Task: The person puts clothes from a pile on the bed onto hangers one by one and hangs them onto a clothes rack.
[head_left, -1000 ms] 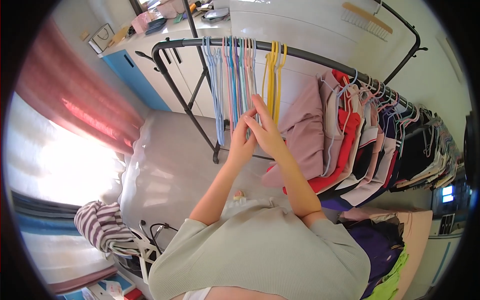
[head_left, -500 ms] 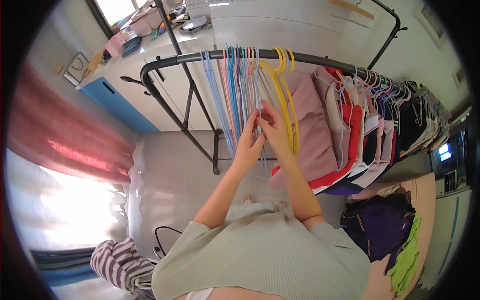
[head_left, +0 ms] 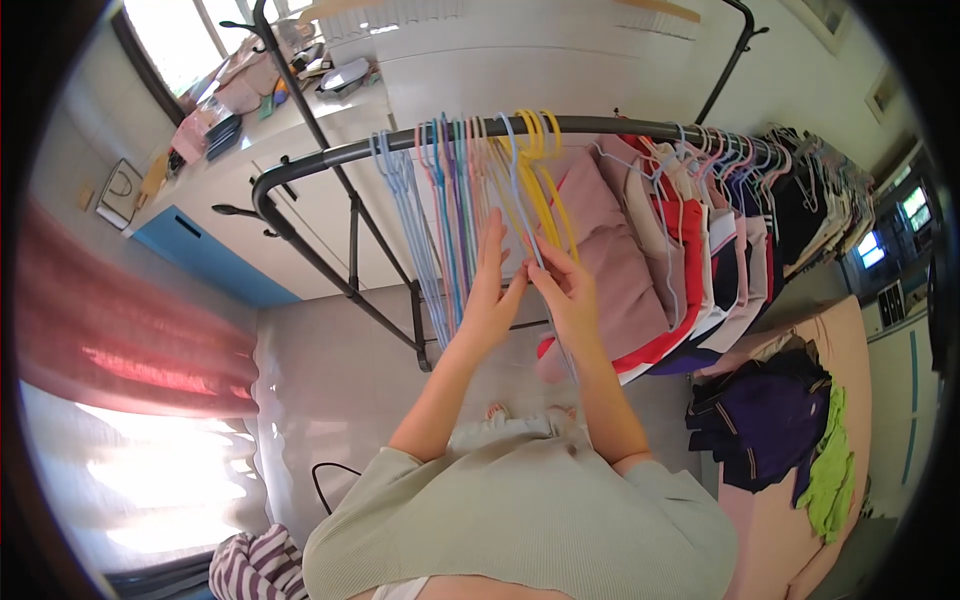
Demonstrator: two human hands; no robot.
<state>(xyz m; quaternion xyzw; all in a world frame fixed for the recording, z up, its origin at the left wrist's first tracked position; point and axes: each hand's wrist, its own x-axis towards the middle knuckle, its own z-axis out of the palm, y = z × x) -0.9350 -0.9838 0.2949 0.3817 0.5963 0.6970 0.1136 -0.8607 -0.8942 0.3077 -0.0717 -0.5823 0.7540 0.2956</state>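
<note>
A light blue hanger (head_left: 516, 172) hangs from the black rail (head_left: 590, 123), and its lower part runs down past my right hand (head_left: 565, 290), whose fingers pinch it. My left hand (head_left: 490, 290) is just to the left, its fingers stretched up beside several pastel hangers (head_left: 450, 200); its thumb reaches to the right hand's fingertips. Farther left on the rail is a bunch of light blue hangers (head_left: 410, 230). Yellow hangers (head_left: 548, 190) hang right behind the held one, followed by a dusty pink garment (head_left: 620, 260).
Many hung clothes (head_left: 745, 240) fill the rail's right side. Dark clothing (head_left: 760, 420) and a lime green garment (head_left: 830, 470) lie on a pink-covered surface (head_left: 745, 520). A cluttered white counter (head_left: 300, 120) stands behind, left. A striped cloth (head_left: 258, 568) is at lower left.
The light blue hanger now stands apart from the pastel bunch, tilted, with my right hand on it. My left hand's fingers have straightened upward. The view has shifted slightly.
</note>
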